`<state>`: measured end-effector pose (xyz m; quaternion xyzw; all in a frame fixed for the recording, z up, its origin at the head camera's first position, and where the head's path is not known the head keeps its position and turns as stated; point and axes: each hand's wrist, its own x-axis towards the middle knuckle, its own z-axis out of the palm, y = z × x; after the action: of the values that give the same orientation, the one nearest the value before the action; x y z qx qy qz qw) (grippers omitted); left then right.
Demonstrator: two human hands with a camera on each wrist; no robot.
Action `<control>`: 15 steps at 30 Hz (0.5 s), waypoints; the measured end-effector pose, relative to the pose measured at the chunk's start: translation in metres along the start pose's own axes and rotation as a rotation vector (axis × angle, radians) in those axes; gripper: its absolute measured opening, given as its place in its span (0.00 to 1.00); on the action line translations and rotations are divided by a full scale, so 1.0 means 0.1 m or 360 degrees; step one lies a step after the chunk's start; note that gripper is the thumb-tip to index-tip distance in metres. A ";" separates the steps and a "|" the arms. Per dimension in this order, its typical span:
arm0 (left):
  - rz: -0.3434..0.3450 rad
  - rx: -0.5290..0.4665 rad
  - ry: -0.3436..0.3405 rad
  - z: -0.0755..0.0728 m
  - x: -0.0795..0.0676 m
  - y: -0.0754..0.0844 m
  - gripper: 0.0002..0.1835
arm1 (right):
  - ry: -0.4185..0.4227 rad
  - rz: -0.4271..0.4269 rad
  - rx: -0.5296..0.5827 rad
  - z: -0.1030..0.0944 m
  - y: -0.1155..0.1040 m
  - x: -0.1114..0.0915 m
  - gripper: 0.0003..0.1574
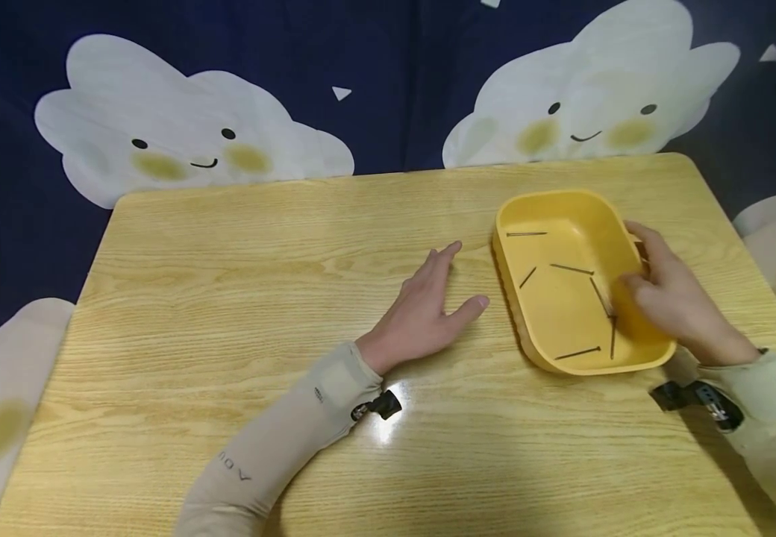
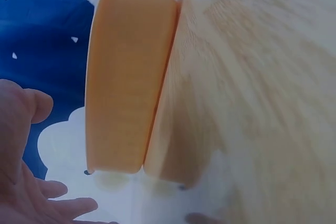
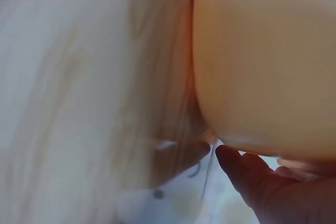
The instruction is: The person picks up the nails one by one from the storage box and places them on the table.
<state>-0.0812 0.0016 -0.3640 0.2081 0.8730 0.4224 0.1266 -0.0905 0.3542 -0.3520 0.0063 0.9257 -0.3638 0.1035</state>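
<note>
A yellow plastic basket [image 1: 556, 317] with rounded corners stands on the right part of the table. Several thin dark nails [image 1: 572, 268] lie scattered on its floor. My right hand [image 1: 680, 298] grips the basket's right side by the handle, its thumb over the rim. In the right wrist view, fingers [image 3: 239, 169] show right at the basket's lower edge [image 3: 262, 66]. Left of the basket, my left hand [image 1: 418, 317] is spread and holds nothing, its thumb pointing toward the basket's side. The left wrist view shows that side wall [image 2: 128, 77] beyond the loose fingers.
The wooden table [image 1: 227, 298] has a pale grain and a bright glare spot in front of the left wrist. Behind it hangs a dark blue cloth [image 1: 388, 45] with smiling white clouds. The basket stands fairly close to the table's right edge.
</note>
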 end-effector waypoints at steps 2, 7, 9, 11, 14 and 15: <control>0.0002 0.0000 -0.0008 0.01 0.01 0.01 0.46 | -0.0013 0.0006 0.0014 0.02 -0.03 0.00 0.47; 0.0009 0.0021 -0.0045 0.04 0.03 0.03 0.47 | -0.0019 0.0004 0.0040 0.07 -0.10 0.00 0.46; 0.0010 0.0036 -0.0060 0.05 0.04 0.03 0.47 | -0.0018 -0.0003 0.0053 0.09 -0.12 0.01 0.46; 0.0002 0.0042 -0.0068 0.06 0.04 0.03 0.48 | -0.0023 -0.0007 0.0069 0.12 -0.14 0.02 0.46; -0.0012 0.0040 -0.0068 0.07 0.06 0.04 0.49 | -0.0024 -0.0005 0.0072 0.15 -0.17 0.03 0.46; -0.0017 0.0038 -0.0064 0.07 0.07 0.04 0.48 | -0.0023 -0.0003 0.0072 0.16 -0.19 0.03 0.46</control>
<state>-0.0832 0.0117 -0.3659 0.2135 0.8763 0.4072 0.1439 -0.0918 0.3292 -0.3518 0.0052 0.9165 -0.3848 0.1095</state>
